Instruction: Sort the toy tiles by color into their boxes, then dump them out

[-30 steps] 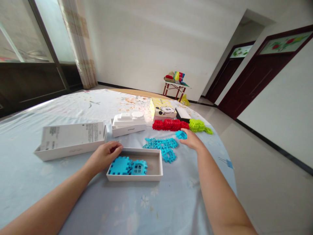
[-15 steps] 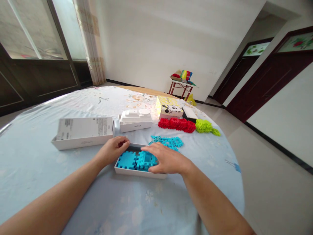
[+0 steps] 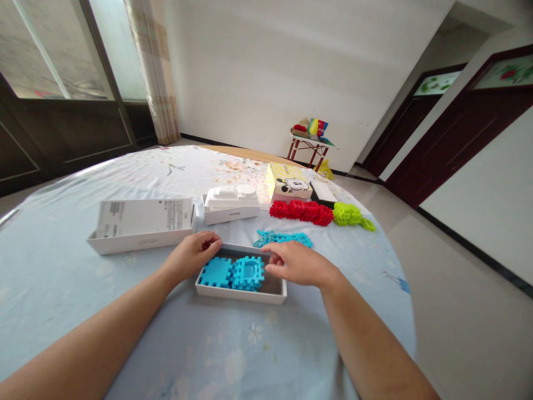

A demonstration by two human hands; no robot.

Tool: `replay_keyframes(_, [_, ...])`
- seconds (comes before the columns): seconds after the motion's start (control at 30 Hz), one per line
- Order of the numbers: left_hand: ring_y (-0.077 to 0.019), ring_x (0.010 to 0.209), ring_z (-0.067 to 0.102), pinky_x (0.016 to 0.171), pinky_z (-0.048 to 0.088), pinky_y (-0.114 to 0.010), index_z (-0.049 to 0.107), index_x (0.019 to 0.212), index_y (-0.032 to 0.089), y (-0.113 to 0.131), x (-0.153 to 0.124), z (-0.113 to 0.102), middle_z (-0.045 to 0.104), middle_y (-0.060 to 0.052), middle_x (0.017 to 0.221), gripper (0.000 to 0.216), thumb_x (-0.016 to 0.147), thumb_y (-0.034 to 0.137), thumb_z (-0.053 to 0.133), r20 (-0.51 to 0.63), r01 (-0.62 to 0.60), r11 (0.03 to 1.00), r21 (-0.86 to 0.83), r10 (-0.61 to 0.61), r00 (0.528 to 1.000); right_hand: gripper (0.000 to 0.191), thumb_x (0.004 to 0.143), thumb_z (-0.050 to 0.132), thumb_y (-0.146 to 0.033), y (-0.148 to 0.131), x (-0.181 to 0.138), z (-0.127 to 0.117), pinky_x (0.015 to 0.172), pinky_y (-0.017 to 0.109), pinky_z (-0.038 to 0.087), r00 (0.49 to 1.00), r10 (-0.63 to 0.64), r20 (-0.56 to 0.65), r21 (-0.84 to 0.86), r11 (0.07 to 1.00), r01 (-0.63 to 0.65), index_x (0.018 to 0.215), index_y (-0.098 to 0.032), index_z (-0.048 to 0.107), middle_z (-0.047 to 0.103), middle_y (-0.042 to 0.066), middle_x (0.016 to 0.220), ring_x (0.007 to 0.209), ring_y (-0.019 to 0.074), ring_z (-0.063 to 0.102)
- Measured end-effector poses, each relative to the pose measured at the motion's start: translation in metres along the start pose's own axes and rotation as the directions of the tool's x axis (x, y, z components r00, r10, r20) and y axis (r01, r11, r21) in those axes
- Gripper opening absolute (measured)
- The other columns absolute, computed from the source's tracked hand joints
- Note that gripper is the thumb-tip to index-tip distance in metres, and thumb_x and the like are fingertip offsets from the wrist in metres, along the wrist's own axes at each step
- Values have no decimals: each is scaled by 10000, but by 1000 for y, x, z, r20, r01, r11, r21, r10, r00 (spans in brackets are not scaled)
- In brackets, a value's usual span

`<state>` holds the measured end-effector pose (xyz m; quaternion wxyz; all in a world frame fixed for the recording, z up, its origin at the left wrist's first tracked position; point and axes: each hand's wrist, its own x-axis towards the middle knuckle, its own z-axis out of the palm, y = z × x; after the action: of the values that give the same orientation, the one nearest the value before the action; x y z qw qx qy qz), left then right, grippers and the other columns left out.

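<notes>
A shallow white box (image 3: 241,296) lies in front of me. Inside it, blue interlocking plastic tiles (image 3: 217,272) sit at the left, and a stack of blue tiles with a framed square (image 3: 249,272) stands in the middle. My left hand (image 3: 195,253) is closed at the far left corner of the box, fingertips on its rim. Over the right part of the box hovers my right hand (image 3: 297,264), fingers apart and holding nothing. Just beyond the box, more blue tiles (image 3: 287,239) lie in a loose pile.
Red tiles (image 3: 300,212) and lime-green tiles (image 3: 350,214) lie farther back. Behind them is a yellow patterned box (image 3: 290,183). A long white box (image 3: 141,243) and a smaller white box with white pieces (image 3: 231,214) stand at left and centre on the floral tablecloth (image 3: 233,344).
My right hand has let go of the blue tile stack and moved right, leaving the stack in the middle of the box. My left hand stays in place.
</notes>
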<state>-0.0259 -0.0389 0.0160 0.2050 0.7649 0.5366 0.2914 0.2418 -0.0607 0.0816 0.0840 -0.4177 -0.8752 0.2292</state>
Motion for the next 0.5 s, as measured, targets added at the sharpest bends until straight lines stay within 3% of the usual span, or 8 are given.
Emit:
replay_keyframes(0.3, [-141,591,511,559,361,-235,614,726,180,4,-2,0,574,5,631,308,800,395,406,-34,12,999,34,-11,999,416,798,484,-164,-21,0,6,710,237,429,988,-143,61,33,989,141,1206,-201,557,697,29,882,797,157,620])
replay_keyframes(0.5, [-143,579,506,545,343,-233,600,710,183,5,-2,-1,568,8,615,300,804,391,406,-36,19,997,70,-17,999,401,810,458,-160,-16,0,6,698,240,436,996,-86,15,-34,996,87,1195,-190,567,695,45,928,795,164,624])
